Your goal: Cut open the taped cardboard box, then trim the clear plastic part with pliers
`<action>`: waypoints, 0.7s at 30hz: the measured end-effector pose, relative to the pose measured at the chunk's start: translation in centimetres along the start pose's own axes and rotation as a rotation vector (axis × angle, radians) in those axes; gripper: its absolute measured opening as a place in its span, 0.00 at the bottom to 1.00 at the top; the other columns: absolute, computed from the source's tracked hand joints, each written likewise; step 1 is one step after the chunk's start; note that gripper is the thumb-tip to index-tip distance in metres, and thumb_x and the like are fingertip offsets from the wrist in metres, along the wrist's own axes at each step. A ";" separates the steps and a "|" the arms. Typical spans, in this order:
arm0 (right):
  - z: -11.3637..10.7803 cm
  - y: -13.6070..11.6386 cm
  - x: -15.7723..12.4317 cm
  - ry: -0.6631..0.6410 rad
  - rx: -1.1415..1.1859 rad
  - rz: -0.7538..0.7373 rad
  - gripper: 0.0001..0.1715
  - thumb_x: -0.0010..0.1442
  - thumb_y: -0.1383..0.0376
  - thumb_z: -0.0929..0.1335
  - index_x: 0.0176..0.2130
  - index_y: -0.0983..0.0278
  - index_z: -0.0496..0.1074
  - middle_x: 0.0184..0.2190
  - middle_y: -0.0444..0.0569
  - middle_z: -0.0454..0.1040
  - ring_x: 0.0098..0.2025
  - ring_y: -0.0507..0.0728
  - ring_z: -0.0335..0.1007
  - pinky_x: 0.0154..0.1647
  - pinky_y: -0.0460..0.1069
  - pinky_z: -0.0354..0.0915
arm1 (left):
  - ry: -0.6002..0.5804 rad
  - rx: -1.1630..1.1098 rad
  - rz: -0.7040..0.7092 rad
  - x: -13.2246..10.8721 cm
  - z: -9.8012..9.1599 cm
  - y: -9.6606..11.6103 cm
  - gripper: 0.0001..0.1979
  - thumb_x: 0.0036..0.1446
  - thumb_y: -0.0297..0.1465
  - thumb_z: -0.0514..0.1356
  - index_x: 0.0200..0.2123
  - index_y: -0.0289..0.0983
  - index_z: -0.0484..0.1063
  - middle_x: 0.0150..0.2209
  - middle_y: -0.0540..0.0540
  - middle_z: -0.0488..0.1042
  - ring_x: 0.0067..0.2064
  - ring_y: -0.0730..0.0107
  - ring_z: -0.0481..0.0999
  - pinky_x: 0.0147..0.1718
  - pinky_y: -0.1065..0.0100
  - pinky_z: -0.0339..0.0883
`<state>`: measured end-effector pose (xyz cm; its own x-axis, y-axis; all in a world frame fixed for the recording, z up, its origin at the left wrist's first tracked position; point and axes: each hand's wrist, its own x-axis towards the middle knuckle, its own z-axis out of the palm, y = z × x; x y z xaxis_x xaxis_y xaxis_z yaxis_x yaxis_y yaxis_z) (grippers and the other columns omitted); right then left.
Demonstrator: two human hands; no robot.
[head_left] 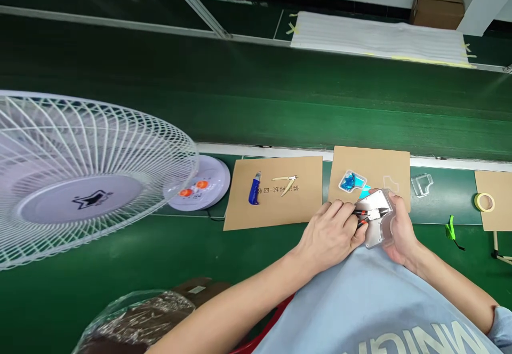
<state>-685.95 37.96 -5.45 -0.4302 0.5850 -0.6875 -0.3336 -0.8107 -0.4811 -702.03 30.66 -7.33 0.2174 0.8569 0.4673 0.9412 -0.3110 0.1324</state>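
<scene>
Green surface (pixel 272 258) fills much of the view, with flat cardboard sheets (pixel 234 218) laid along a pale-edged strip. Held up just in front of the person's shirt (pixel 360 295), between the two hands, is a glossy plastic case (pixel 375 232). Its long side runs roughly away from the body, slightly tilted, and pliers (pixel 373 215) lie crosswise over it, coming in from the left; whether their tips bite cannot be told. It looks silvery across its face and clear along its curved right side. The right hand (pixel 402 232) is nearer to it, fingers wrapped round that side, while the left hand (pixel 330 232) lies to its left, fingers curled around the pliers' red-and-black handles. Just beyond is a clear tray (pixel 352 182) bearing something blue; to its right sits a clear plastic piece (pixel 422 185), then a tape roll (pixel 485 202). Leftward lie cream-handled nippers (pixel 286 182) and a blue cutter (pixel 254 189), and farther out stands a large fan (pixel 82 198).
</scene>
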 end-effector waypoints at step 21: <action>-4.2 0.9 3.1 0.068 0.073 0.028 0.24 0.63 0.46 0.70 0.49 0.59 0.79 0.39 0.46 0.83 0.40 0.60 0.80 0.38 0.51 0.74 | -0.097 -0.113 -0.225 -1.3 4.5 2.0 0.22 0.73 0.37 0.57 0.26 0.38 0.77 0.43 0.39 0.80 0.42 0.55 0.75 0.39 0.54 0.67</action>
<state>-684.07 38.90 -10.30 -0.3827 0.5576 -0.7367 -0.3841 -0.8212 -0.4220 -699.29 30.77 -11.61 0.0347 0.9433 0.3301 0.9351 -0.1472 0.3224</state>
